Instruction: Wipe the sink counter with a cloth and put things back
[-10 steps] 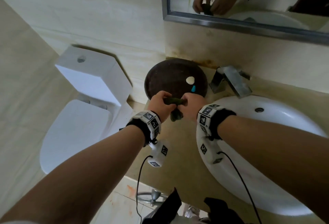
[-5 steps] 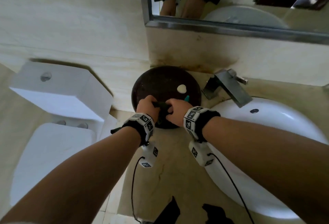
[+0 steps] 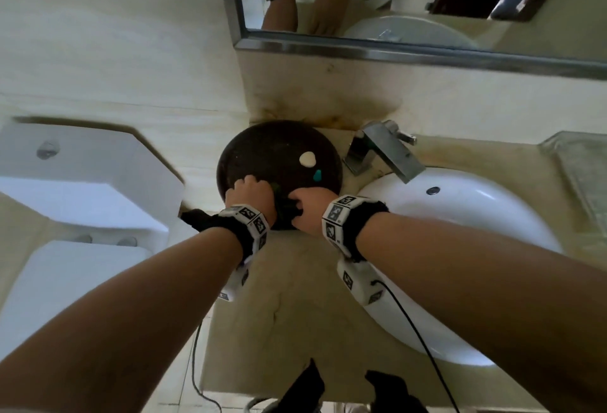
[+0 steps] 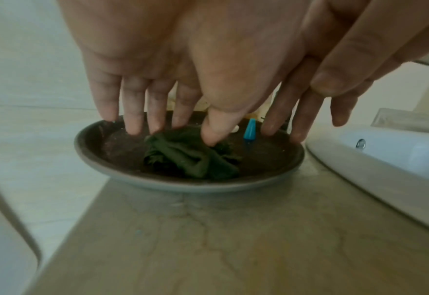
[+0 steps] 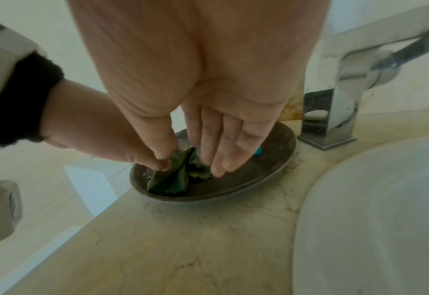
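Note:
A crumpled dark green cloth [image 3: 285, 208] [image 4: 190, 157] [image 5: 173, 175] lies in the near part of a round dark brown dish [image 3: 269, 149] [image 4: 102, 159] [image 5: 259, 179] on the beige counter [image 3: 285, 314], left of the sink. Both hands hover over the dish with fingers straight and pointing down. My left hand [image 3: 249, 192] [image 4: 178, 119] has its thumb tip on the cloth and its fingertips on the dish floor. My right hand [image 3: 312, 205] [image 5: 196, 129] touches the cloth's raised fold with thumb and fingertips.
A white soap piece [image 3: 307, 159] and a small blue cap [image 3: 317, 176] [image 4: 249, 129] sit in the dish. A chrome faucet [image 3: 384, 149] and white basin [image 3: 460, 215] are to the right, a toilet [image 3: 82, 182] to the left, and a glass tray [image 3: 581, 166] at far right.
Both hands gripped the twisted cloth just above the dish's near rim. They have since moved over the dish, set the cloth down in it, and straightened their fingers.

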A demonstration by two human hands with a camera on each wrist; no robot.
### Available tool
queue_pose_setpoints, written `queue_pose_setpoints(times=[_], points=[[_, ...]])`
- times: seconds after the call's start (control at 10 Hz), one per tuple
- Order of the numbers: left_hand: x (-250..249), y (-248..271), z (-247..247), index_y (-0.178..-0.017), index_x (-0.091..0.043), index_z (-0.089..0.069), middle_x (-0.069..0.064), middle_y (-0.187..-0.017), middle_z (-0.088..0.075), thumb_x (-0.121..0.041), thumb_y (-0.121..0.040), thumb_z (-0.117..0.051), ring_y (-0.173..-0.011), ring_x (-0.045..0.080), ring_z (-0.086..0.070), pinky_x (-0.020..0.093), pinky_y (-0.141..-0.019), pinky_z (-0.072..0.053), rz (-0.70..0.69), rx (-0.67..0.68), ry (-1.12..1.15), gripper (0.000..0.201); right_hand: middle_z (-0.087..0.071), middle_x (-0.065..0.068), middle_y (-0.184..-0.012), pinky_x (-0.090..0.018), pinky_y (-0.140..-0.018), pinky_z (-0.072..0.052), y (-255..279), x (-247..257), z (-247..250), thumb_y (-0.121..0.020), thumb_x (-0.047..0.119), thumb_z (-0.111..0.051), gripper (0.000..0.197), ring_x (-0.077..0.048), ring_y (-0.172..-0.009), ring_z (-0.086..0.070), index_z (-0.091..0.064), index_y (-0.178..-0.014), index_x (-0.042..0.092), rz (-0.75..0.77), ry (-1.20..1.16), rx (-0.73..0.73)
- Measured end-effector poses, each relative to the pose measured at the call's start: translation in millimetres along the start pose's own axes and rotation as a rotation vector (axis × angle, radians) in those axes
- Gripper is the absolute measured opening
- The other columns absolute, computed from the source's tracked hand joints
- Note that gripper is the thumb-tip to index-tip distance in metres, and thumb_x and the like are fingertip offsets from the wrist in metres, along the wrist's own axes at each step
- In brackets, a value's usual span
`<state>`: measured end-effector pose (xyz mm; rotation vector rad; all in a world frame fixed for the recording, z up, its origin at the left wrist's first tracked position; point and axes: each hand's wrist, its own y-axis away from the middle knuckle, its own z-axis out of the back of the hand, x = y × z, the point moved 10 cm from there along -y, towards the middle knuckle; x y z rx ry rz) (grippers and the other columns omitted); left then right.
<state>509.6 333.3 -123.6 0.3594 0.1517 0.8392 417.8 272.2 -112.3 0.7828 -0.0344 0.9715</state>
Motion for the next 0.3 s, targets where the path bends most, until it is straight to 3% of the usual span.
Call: queue_pose_setpoints(times=[0.2,0.3], points=[[-51,32,30,-0.118,-0.014,-0.054,0.012,-0.119,-0.049,-0.039,-0.082,-0.059,-0.113,0.034,-0.046,0.045,-0.090,-0.042,-0.030,-0.048,0.018,0.044,-0.049,-0.005,-0.141,-0.035,-0.104,-0.044,40,-33,20,-0.089,0.030,-0.059,0.060,-0.024,-0.125,-0.051,-0.037,-0.144,0.020,-0.017,0.020,-0.071],[-94,51,58,-0.119,-0.013,-0.054,0.012,-0.118,-0.051,-0.039,-0.084,-0.057,-0.112,0.033,-0.047,0.045,-0.088,-0.044,-0.074,-0.119,0.031,0.043,-0.051,-0.007,-0.139,-0.032,-0.099,-0.043,65,-57,38,-0.089,0.030,-0.056,0.051,-0.026,-0.122,-0.052,-0.045,-0.138,0.020,-0.004,0.058,-0.129]])
